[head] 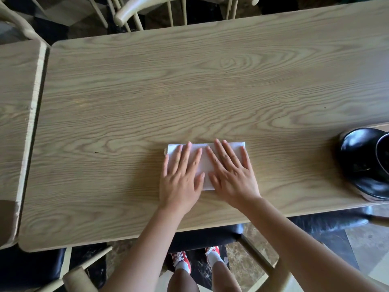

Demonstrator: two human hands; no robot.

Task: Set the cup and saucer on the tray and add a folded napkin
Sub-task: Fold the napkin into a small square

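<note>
A white folded napkin (205,163) lies flat on the wooden table (189,91), near its front edge. My left hand (182,175) rests palm down on the napkin's left half with fingers spread. My right hand (231,173) presses flat on the right half, fingers also apart. Much of the napkin is hidden under both hands. At the right edge of the view a glossy black cup (383,152) stands on a black saucer (357,165), partly cut off by the frame. A thin strip of what may be the tray (381,125) shows behind them.
A second wooden table (14,123) abuts on the left with a narrow gap. Pale wooden chairs (147,11) stand along the far side. A dark-cushioned chair (210,237) sits under the front edge, above my legs and red shoes.
</note>
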